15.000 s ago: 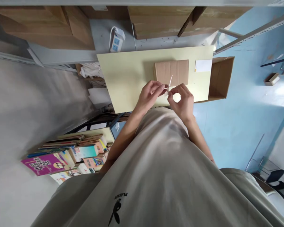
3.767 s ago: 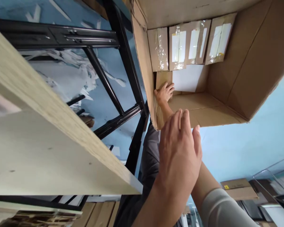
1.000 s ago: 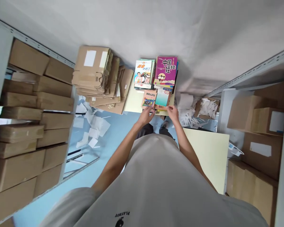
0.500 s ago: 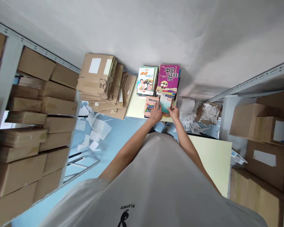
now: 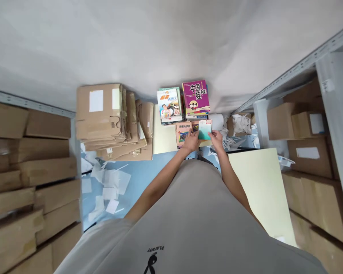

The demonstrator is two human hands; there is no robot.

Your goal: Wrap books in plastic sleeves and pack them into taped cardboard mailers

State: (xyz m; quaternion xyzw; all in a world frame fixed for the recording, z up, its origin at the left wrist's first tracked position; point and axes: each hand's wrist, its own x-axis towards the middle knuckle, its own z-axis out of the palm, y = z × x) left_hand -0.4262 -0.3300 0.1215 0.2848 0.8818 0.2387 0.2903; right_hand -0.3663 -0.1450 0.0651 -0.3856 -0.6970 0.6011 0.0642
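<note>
Low in front of me on the pale yellow table is a small teal-and-white book [image 5: 205,128]. My right hand [image 5: 216,139] is closed on its lower right edge, thumb and fingers pinched there. My left hand [image 5: 191,141] lies with fingers outstretched over a pink book [image 5: 181,132], its thumb side by the teal book's left edge. Behind them a pile topped by a purple book [image 5: 196,96] stands close to a second pile with a white cookery-looking book [image 5: 169,105] on top. Part of another dark-covered book shows between my left hand and the teal one.
Flattened cardboard boxes [image 5: 103,114] are stacked left on the pale yellow table [image 5: 164,139]. Paper scraps [image 5: 111,190] litter the blue floor. Shelves of cartons [image 5: 54,169] flank both sides. At right lies another pale yellow tabletop [image 5: 257,182] and a box of shredded paper [image 5: 241,123].
My view has swung to the right and the table things appear shifted left. The teal book has moved right, apart from the purple pile, with my right hand on it.
</note>
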